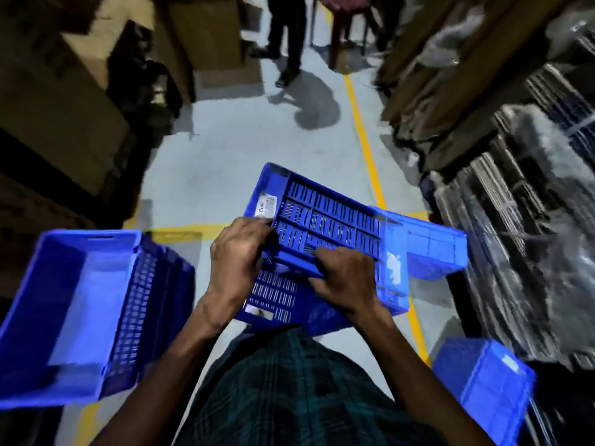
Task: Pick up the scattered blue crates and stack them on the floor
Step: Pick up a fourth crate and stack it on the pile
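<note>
Blue slatted crate point(325, 220) tilted at chest height, left grip point(238, 255) and right grip point(344, 278) curled round its near rim

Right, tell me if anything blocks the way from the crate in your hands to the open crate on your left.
Nothing visible does. Both hands, left and right, grip the tilted crate; only bare floor separates it from the open crate.
</note>
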A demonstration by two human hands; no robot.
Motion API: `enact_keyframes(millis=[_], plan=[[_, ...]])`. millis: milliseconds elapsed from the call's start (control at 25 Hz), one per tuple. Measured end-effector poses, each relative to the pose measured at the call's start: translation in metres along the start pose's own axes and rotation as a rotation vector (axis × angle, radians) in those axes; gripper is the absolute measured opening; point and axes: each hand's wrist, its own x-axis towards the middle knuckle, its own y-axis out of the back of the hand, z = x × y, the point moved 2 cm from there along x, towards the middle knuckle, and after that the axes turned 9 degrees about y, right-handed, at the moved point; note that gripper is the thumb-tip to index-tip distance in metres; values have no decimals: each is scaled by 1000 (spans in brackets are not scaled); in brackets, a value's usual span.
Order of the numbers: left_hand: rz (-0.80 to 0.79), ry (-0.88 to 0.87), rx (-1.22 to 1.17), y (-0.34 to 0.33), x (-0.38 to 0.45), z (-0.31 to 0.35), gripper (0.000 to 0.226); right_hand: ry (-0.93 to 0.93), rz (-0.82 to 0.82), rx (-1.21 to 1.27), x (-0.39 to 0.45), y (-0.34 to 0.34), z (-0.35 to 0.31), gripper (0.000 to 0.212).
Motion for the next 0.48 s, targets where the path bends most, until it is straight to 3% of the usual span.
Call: enact_keyframes(millis=[120,200,400,480], plan=[[65,86,64,31,4,-23,41,90,67,7,46,-2,-13,39],[155,153,37,43,6,-40,50,109,70,9,75,-3,-21,33],[588,604,-190,61,-11,-90,73,148,115,86,128,5,-56,28],[678,690,-205,61,-18,-108,76,124,191,138,146,9,-60,29]])
